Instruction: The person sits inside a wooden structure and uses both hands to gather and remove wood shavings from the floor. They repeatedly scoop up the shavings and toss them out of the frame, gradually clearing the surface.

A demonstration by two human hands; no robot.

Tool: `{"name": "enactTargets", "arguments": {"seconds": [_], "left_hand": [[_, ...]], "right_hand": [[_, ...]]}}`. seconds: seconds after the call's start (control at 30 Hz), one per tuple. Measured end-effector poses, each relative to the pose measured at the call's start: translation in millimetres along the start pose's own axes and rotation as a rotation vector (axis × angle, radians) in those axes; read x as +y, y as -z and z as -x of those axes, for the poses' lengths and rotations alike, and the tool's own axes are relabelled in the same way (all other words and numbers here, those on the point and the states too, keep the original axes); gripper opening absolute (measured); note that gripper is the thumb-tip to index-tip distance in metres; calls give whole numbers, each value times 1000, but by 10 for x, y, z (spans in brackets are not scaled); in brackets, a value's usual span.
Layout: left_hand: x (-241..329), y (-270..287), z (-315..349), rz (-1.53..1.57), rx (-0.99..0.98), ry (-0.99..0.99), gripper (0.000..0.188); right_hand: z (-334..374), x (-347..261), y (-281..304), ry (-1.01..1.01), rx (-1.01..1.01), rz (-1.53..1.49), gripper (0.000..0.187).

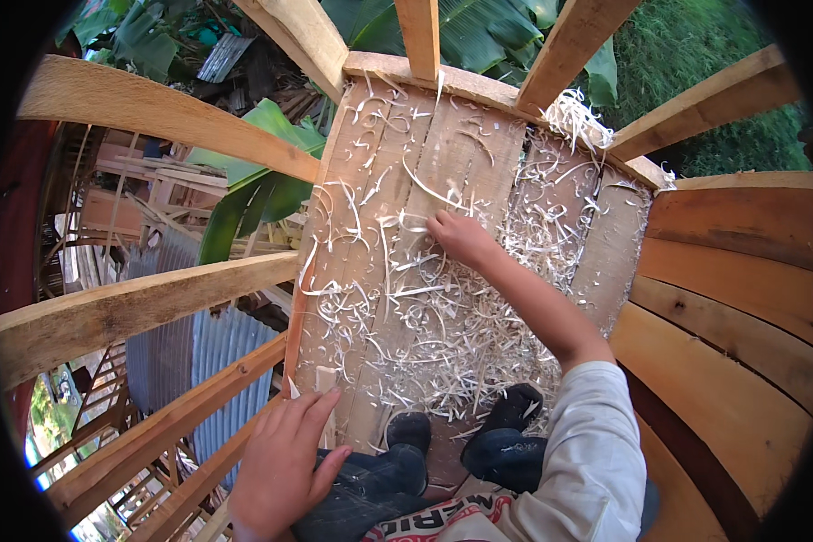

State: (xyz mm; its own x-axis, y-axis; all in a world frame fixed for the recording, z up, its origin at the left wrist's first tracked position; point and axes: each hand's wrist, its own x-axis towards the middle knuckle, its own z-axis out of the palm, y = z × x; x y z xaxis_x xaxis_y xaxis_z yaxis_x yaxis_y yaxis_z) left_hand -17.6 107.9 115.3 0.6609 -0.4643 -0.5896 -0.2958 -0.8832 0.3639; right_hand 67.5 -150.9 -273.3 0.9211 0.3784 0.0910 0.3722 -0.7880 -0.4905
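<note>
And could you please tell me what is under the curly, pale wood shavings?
Flat, brown wooden boards show between the curly, pale wood shavings; where thickest, these hide what lies beneath.

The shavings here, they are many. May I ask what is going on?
Shavings cover much of a plank floor, lying thickest just beyond the person's feet. The person's right hand reaches toward them near the middle of the floor; whether it grips any is not clear. The left hand is open, beside the wooden slats on the left.
</note>
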Motion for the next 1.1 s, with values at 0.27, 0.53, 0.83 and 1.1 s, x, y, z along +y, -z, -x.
{"name": "enactTargets", "arguments": {"seconds": [0.27, 0.53, 0.83, 1.1], "left_hand": [[68, -76, -23, 7, 32, -43, 59], [11, -57, 21, -21, 73, -19, 60], [-17, -90, 102, -40, -1, 41, 62], [-25, -54, 146, 3, 11, -8, 60]], "right_hand": [[337, 1226, 1894, -482, 492, -5, 25], [-349, 132, 1893, -141, 633, 55, 41], [-1370, -1206, -393, -496, -25, -95, 112], [-1033, -1889, -762, -444, -112, -17, 110]]}}
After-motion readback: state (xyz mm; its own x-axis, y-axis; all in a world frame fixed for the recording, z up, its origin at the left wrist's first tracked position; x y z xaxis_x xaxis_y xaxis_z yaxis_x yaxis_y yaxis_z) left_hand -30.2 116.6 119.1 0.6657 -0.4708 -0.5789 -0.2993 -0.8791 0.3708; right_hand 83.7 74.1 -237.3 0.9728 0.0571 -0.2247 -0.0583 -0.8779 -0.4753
